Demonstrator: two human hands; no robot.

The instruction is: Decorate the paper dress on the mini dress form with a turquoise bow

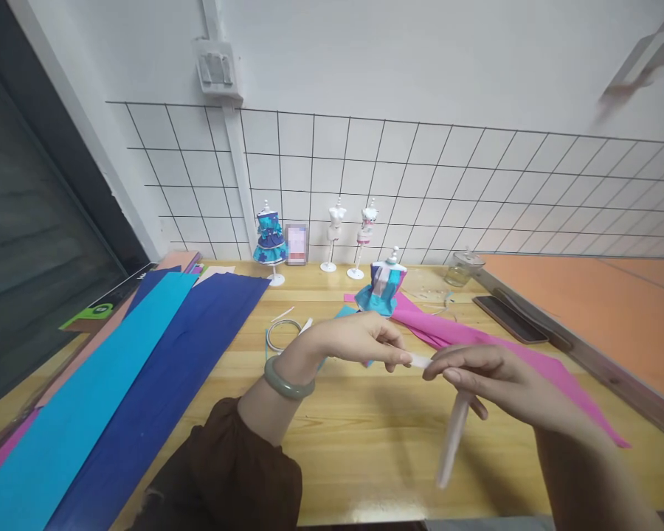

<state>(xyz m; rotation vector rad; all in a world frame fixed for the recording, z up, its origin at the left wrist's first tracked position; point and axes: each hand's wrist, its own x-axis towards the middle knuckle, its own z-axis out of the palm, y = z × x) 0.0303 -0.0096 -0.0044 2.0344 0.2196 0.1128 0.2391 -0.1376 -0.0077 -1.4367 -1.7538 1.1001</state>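
Note:
A narrow whitish-pink strip (452, 446) runs between my two hands, and its longer end hangs down below the right one. My left hand (368, 341), with a green bangle (288, 380) on its wrist, pinches one end between thumb and fingertips. Fingers and thumb of my right hand (490, 372) close on the strip a short way along. Just beyond them stands a small dress form (390, 273) wearing a turquoise, purple and pale pink dress. Pink paper or cloth (476, 335) lies behind my right hand; whether the strip is paper or cloth I cannot tell.
Turquoise (88, 376) and dark blue sheets (171, 383) cover the left side. A roll of tape (284, 335) lies near my left forearm. At the back stand a dressed form (269, 237), two white forms and a glass jar (463, 269). A phone (509, 318) lies right.

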